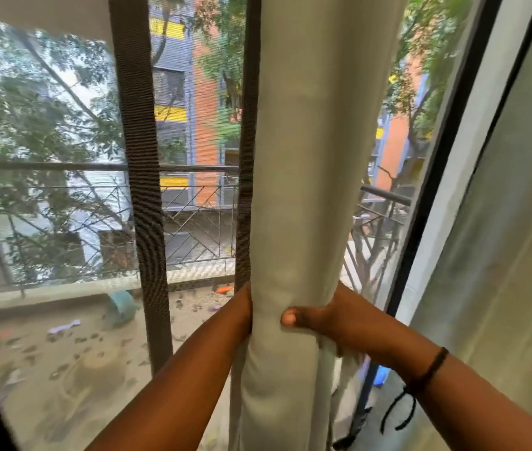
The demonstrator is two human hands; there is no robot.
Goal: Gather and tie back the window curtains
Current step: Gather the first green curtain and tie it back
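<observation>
A pale cream curtain (pixel 310 164) hangs bunched into a thick vertical column in front of the window, with a dark brown band (pixel 247 190) along its left edge. My left hand (pixel 241 312) wraps round the column from the left, its fingers hidden behind the cloth. My right hand (pixel 320 315) grips the column from the right at the same height, thumb across the front. The fabric is squeezed narrow between both hands. A black thread bracelet sits on my right wrist. No tie-back is visible.
A second brown-edged sheer panel (pixel 141 190) hangs left of the column. The dark window frame (pixel 437 177) and another pale curtain (pixel 502 222) stand at the right. Beyond the glass lie a balcony railing (pixel 63 166), a littered floor and trees.
</observation>
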